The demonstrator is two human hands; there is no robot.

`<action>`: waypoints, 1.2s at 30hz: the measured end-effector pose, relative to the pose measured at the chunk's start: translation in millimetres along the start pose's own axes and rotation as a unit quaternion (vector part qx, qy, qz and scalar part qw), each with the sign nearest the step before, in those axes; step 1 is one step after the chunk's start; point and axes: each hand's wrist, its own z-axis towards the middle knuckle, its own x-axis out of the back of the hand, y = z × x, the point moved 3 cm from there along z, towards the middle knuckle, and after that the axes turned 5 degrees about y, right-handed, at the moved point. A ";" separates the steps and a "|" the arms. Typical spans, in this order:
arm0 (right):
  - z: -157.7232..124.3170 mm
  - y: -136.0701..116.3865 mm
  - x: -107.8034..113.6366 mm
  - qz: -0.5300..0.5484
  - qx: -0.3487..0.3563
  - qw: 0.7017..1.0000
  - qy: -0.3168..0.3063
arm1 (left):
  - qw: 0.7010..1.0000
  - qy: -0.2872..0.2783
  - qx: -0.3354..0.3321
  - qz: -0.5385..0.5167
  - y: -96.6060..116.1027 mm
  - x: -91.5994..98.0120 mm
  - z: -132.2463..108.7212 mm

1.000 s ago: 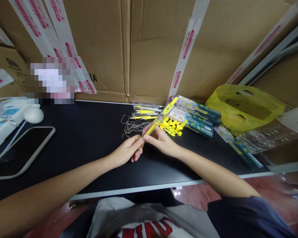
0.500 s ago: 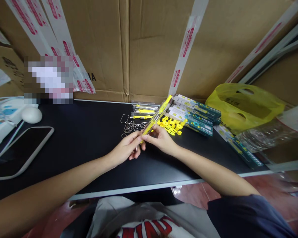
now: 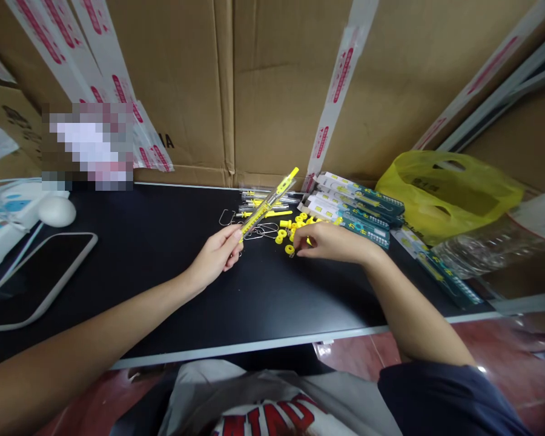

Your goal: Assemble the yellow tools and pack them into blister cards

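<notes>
My left hand [image 3: 218, 253] is closed around the lower end of a clear tubular spring scale [image 3: 269, 204] with a yellow scale inside and a yellow top. The tube tilts up and to the right above the table. My right hand [image 3: 329, 242] is among a pile of small yellow plastic parts [image 3: 285, 224], its fingers curled in a pinch. Whatever lies between its fingertips is too small to make out. A yellow ring-shaped part [image 3: 289, 249] is right beside them. Behind the held tube lie more tubular scales [image 3: 249, 195] and several bent wire hooks [image 3: 227, 217].
Printed boxes [image 3: 363, 227] lie behind my right hand, with a yellow plastic bag [image 3: 449, 206] and a clear plastic bottle [image 3: 476, 251] farther right. At left are a phone [image 3: 36, 278] and a white power strip [image 3: 9, 218]. Large cartons [image 3: 272, 91] stand along the back.
My right hand has let go of the spring scale and moved right, down to the yellow parts. My left hand, still holding the scale, has shifted slightly left.
</notes>
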 end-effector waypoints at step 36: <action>-17.6 17.9 41.3 0.439 0.032 0.864 0.243 | 0.998 -0.055 0.020 0.026 -11.4 -1.8 1.6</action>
